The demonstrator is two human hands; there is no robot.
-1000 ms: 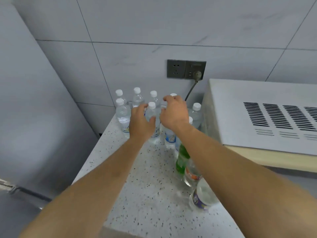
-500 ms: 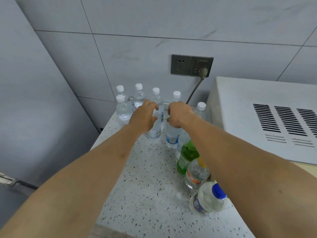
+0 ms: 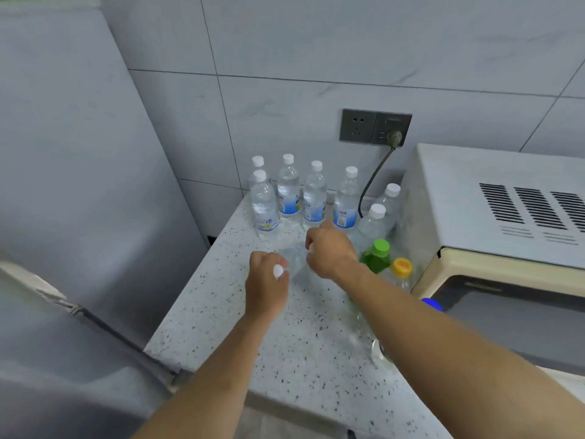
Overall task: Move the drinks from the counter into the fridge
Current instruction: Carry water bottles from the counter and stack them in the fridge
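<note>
A clear plastic water bottle with a white cap [image 3: 292, 261] is gripped by the left hand [image 3: 266, 285] above the speckled white counter [image 3: 297, 350]; the right hand [image 3: 330, 253] holds a second, mostly hidden bottle; more white-capped bottles [image 3: 315, 194] stand behind by the tiled wall; the grey fridge [image 3: 72, 185] stands left.

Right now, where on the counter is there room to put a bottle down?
The counter is bare at its front left, between the fridge and the arms. The back is packed with water bottles. The right edge by the microwave is crowded with the green bottle and others.
</note>
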